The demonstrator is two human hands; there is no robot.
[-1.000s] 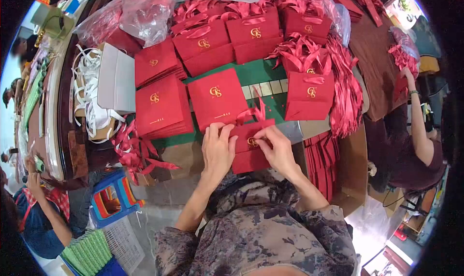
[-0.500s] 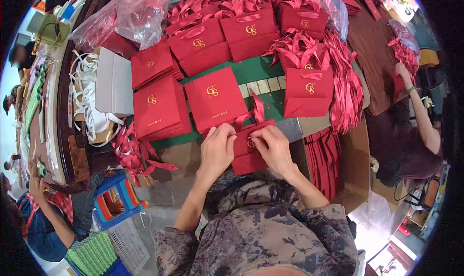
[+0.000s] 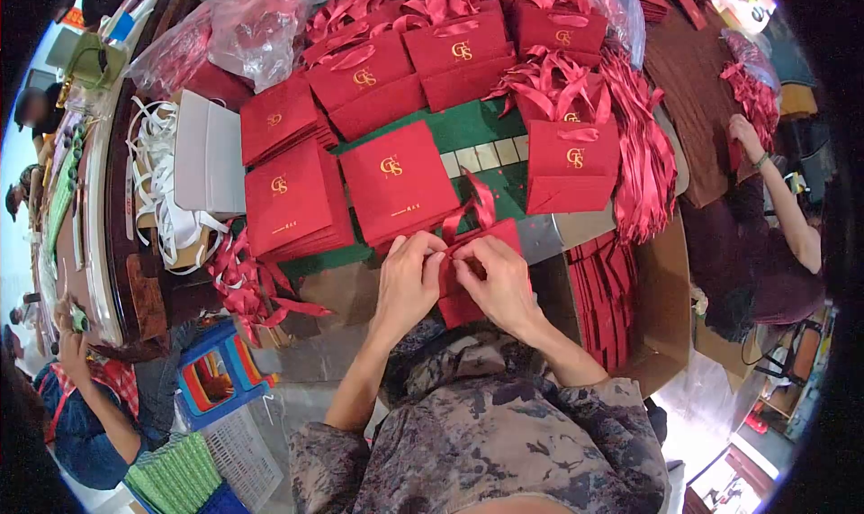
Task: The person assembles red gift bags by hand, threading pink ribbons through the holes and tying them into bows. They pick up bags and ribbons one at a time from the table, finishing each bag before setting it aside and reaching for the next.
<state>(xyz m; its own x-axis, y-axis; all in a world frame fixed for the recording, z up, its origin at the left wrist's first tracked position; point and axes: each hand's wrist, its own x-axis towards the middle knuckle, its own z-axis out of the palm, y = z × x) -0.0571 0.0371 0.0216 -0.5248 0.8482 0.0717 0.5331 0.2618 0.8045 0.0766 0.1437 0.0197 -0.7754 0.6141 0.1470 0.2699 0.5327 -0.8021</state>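
Observation:
Close to my body is a small red paper gift bag (image 3: 461, 311), partly covered by my fingers. A red satin ribbon (image 3: 482, 199) curls up behind its top edge. My left hand (image 3: 408, 282) is closed in a pinch at the bag's upper left side. My right hand (image 3: 497, 283) pinches beside it, its fingertips almost touching the left ones where the ribbon meets the bag; the exact grip is hidden. Just beyond lies a stack of flat red bags (image 3: 396, 174) with gold lettering, next to another flat stack (image 3: 288, 199).
Finished-looking bags with ribbon handles (image 3: 463, 55) stand in rows at the back. One upright bag (image 3: 573, 167) is beside a hanging bundle of ribbons (image 3: 641, 154). A cardboard box (image 3: 661, 307) at right holds more red bags. White cords (image 3: 162, 172) lie left. Co-workers sit on both sides.
My right hand has moved slightly left, bringing its fingertips up to my left ones. The bag has turned a little, and its gold mark is now covered.

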